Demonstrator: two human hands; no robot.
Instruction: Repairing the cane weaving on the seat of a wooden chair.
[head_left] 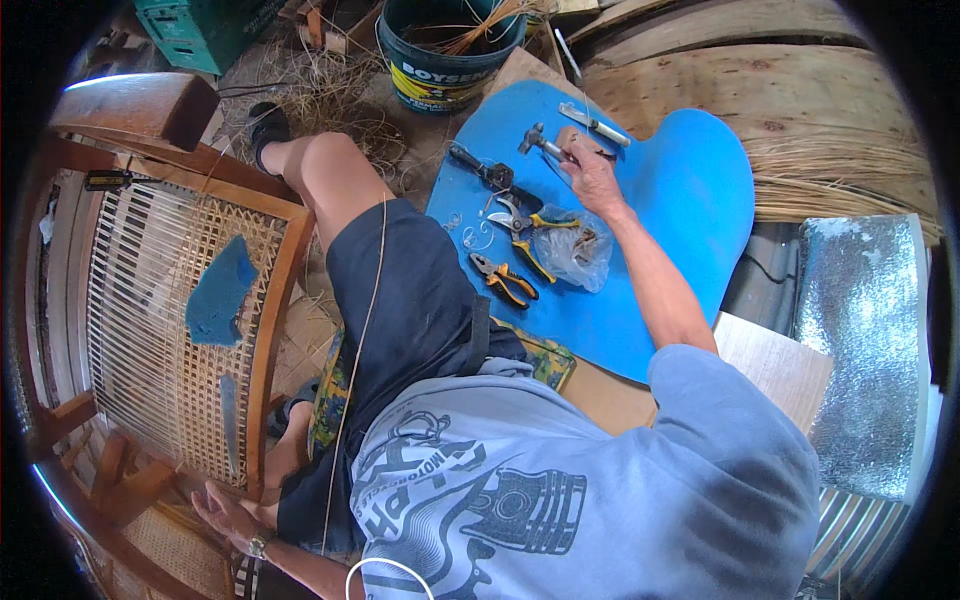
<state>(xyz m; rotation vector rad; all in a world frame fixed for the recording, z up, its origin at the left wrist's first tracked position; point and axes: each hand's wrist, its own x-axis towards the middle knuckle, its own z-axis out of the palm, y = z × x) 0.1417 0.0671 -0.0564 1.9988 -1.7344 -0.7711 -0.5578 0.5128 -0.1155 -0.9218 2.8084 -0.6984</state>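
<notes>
The right hand has its fingers closed round the hammer, whose head pokes out to that hand's left, over the blue mat. A white cutter lies just beyond the same hand. Nearer the body than it, I can see a plastic bag; left of the bag are the shears, with the pliers closer in still. A bucket stands farther off, ahead and to the left of that hand.

The left hand is open and bare of any tool, fingers spread, by the near corner of the cane chair; whether it touches the wood I can't tell. Ahead of it, on the weave, are a grey strip and, farther on, a blue cloth.
</notes>
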